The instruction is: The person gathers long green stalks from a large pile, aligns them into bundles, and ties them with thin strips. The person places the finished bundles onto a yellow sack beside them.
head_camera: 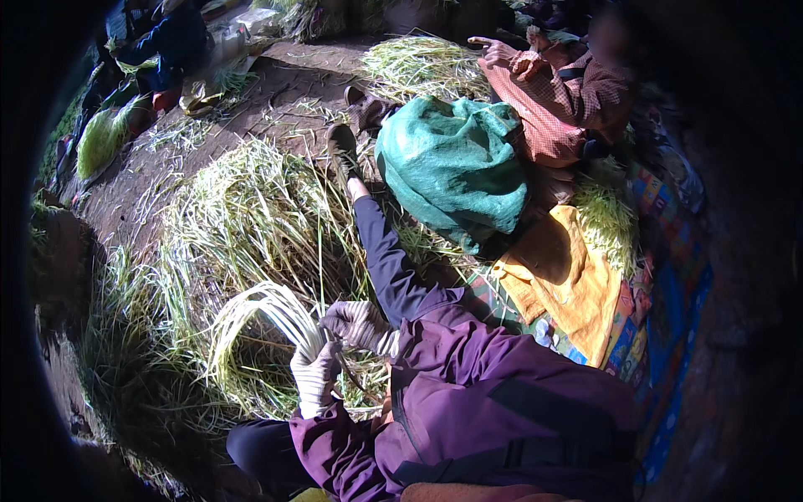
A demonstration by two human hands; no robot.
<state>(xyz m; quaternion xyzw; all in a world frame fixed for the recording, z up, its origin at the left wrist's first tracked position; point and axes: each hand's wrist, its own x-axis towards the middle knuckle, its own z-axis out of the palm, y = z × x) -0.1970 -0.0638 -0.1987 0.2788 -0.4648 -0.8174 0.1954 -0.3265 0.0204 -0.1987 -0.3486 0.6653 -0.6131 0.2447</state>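
My left hand (313,376), in a striped knit glove, grips a bundle of pale, thin plant stalks (266,307) whose loose ends arch over to the left. My right hand (361,326), gloved the same way, has its fingers pinched together against the bundle's gathered part. A thin green strand (320,263) rises from those fingertips. Below the hands hangs a dark, narrow strip (352,371); where its upper end goes is hidden. Beyond the hands, a large heap of cut green and straw-coloured stalks (251,219) lies on the ground between my legs.
A full green woven sack (452,166) stands beyond my outstretched leg (382,257). Near it lies a yellow cloth or sack (564,270) on a patterned mat (674,314). One person (564,100) sits behind the sack; another (169,37) is at upper left. More stalks (426,59) lie farther off.
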